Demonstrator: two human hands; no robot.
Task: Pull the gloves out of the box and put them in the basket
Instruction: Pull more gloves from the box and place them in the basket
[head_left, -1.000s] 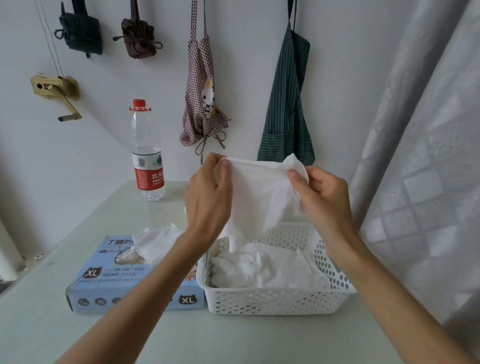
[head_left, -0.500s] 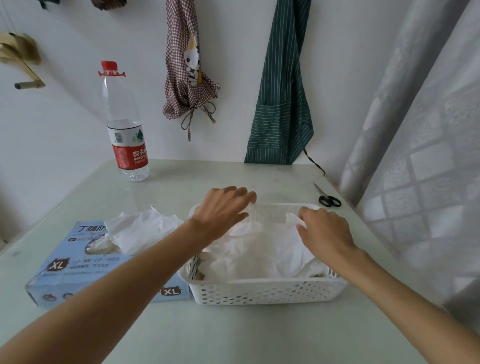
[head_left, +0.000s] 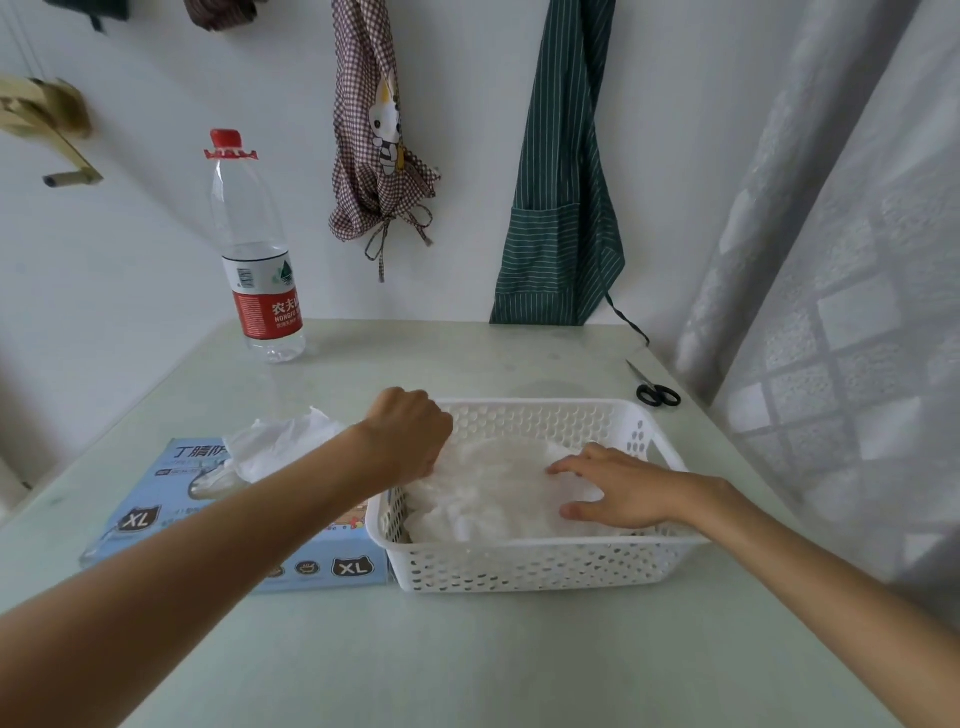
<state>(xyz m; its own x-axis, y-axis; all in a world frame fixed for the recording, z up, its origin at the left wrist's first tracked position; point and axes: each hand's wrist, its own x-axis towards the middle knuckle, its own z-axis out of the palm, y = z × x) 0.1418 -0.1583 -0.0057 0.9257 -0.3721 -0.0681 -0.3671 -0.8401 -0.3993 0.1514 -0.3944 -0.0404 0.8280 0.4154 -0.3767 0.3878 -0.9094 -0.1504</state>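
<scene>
While our right hand (head_left: 621, 488) presses flat-fingered on the gloves (head_left: 493, 483) in the white basket (head_left: 545, 566), our left hand's (head_left: 410, 434) grip is hidden, so we should flatten gently before reaching to the glove box (head_left: 171, 499).

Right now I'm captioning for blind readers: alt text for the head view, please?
Two bare hands press white gloves into a white basket: left hand knuckles-down, right hand flat. Beside it, a blue glove box with one glove poking out.
</scene>
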